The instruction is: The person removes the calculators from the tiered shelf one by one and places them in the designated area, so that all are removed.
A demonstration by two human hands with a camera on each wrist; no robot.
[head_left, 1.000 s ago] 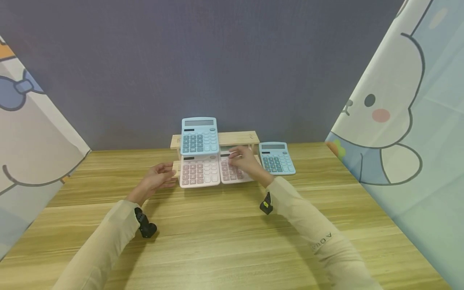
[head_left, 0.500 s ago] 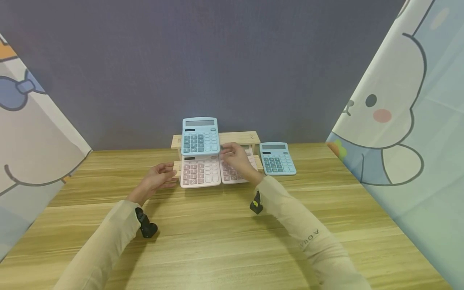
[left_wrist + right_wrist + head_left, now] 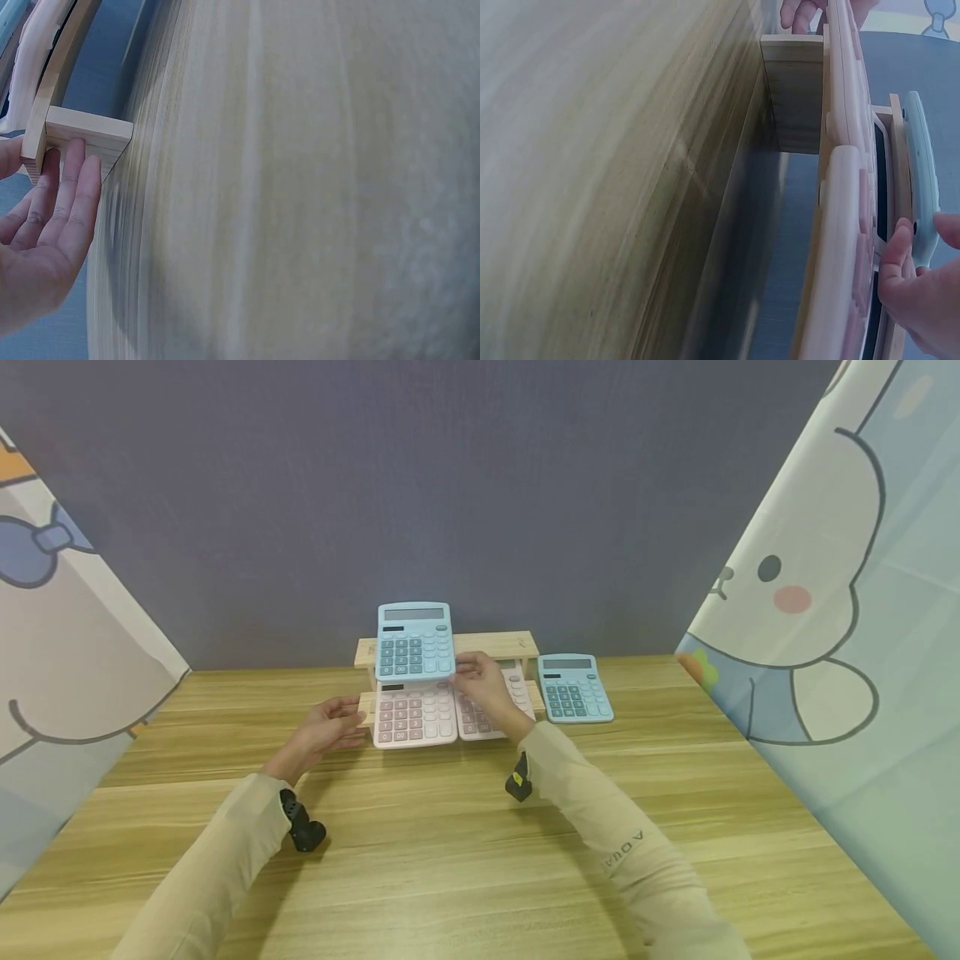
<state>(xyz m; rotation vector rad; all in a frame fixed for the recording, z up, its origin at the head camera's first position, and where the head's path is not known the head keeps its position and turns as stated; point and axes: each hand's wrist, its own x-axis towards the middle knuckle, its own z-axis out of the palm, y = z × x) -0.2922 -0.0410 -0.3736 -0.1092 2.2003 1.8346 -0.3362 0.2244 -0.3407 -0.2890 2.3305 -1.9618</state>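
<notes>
My left hand [image 3: 328, 728] grips the left end of the lower board of a two-tier wooden stand [image 3: 492, 646]; in the left wrist view its thumb and fingers lie on opposite faces of the board [image 3: 56, 79]. My right hand [image 3: 489, 687] pinches the lower right corner of a light blue calculator [image 3: 414, 639], which leans on the upper tier at the left. In the right wrist view, thumb and fingers flank the blue calculator's edge [image 3: 922, 180]. Below it a pink calculator [image 3: 415, 718] sits on the lower tier. Beside that stands a second pink calculator [image 3: 521, 687], partly hidden by my right hand.
Another light blue calculator [image 3: 575, 688] lies right of the stand on the wood-grain table [image 3: 450, 852]. A dark grey panel [image 3: 480, 502] rises behind the stand. Cartoon-printed sheets [image 3: 810, 602] flank both sides of the table.
My right hand has moved left from over the right pink calculator to the blue calculator's lower right corner and now pinches it. The left hand keeps its place on the stand.
</notes>
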